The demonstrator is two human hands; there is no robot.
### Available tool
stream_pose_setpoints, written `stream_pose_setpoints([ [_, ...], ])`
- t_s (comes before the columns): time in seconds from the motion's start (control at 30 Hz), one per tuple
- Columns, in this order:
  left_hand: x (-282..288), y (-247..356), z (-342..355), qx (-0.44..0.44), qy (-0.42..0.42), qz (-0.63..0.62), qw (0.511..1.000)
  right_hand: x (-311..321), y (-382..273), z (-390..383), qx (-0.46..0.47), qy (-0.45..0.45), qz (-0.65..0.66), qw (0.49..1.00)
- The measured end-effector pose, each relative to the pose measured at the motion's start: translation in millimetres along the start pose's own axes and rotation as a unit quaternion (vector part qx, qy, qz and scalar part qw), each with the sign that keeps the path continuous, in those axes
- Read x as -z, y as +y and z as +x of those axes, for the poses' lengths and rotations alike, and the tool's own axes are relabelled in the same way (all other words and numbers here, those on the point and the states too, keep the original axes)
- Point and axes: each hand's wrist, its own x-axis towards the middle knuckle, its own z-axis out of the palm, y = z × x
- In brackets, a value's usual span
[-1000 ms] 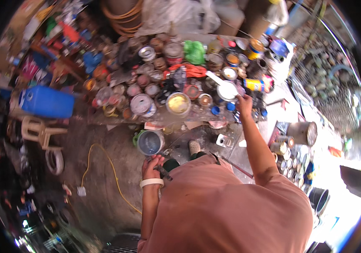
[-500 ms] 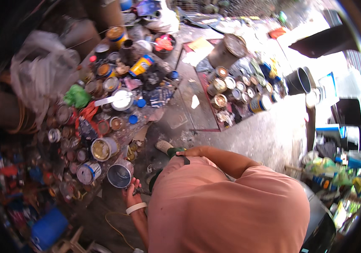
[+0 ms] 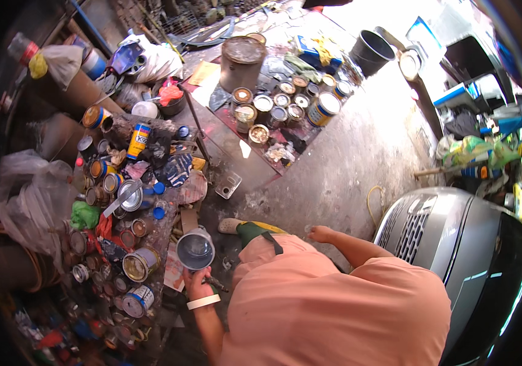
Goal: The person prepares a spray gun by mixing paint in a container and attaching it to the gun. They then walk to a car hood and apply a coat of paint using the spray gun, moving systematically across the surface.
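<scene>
My left hand (image 3: pixel 196 283), with a pale band on its wrist, is closed around the lower side of a round translucent cup (image 3: pixel 195 251). The cup's mouth faces up toward me and its inside looks grey. A dark narrow piece (image 3: pixel 217 283) sticks out beside that hand; whether it belongs to the cup I cannot make out. My right hand (image 3: pixel 320 233) hangs away from my body over the floor, its fingers loosely apart and nothing clearly in them. Nearest the cup stand an open tin (image 3: pixel 141 264) with yellowish residue and a lidded tin (image 3: pixel 138 301).
Crowded tins, a white-lidded can with a flat stick (image 3: pixel 124 201) and a yellow-blue can (image 3: pixel 139 141) fill the left. Ahead, several tins surround a large drum (image 3: pixel 242 64). A black bucket (image 3: pixel 372 52) stands farther right. A silver car (image 3: pixel 431 235) is at my right.
My view has turned to the right, bringing the car into sight. The right hand has left my thigh and swung outward. The cup remains in my left hand, now tipped more upright.
</scene>
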Motion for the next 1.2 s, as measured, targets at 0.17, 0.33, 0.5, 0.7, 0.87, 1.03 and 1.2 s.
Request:
stream_pose_setpoints([
  [0.17, -24.3, -36.1, -25.6, 0.031, -0.053, -0.014, 0.998, -27.1, 95.2, -55.4, -0.068, -0.159, -0.158, 0.972],
  [0.33, -38.6, -103.8, -45.3, 0.043, -0.102, -0.063, 0.992, 79.2, 158.9, -48.1, -0.107, -0.008, -0.125, 0.986],
  [0.5, -95.8, -136.2, -57.8, 0.058, -0.083, -0.097, 0.99, 257.9, 194.1, 7.6, -0.138, 0.241, -0.117, 0.954],
  [0.7, -201.3, -177.4, -57.5, 0.061, -0.039, -0.031, 0.997, 467.3, 156.9, 64.7, -0.116, 0.335, -0.091, 0.931],
  [0.87, -281.4, -249.8, -46.7, 0.07, 0.031, -0.012, 0.997, 559.6, 180.8, 165.2, -0.109, 0.34, -0.099, 0.929],
  [1.03, -357.4, -282.6, -38.7, 0.082, 0.072, -0.048, 0.993, 609.1, 198.0, 253.0, -0.065, 0.384, -0.113, 0.914],
  [1.2, -380.4, -318.6, -32.3, 0.034, 0.087, -0.035, 0.995, 627.2, 198.3, 292.2, -0.065, 0.365, -0.115, 0.922],
])
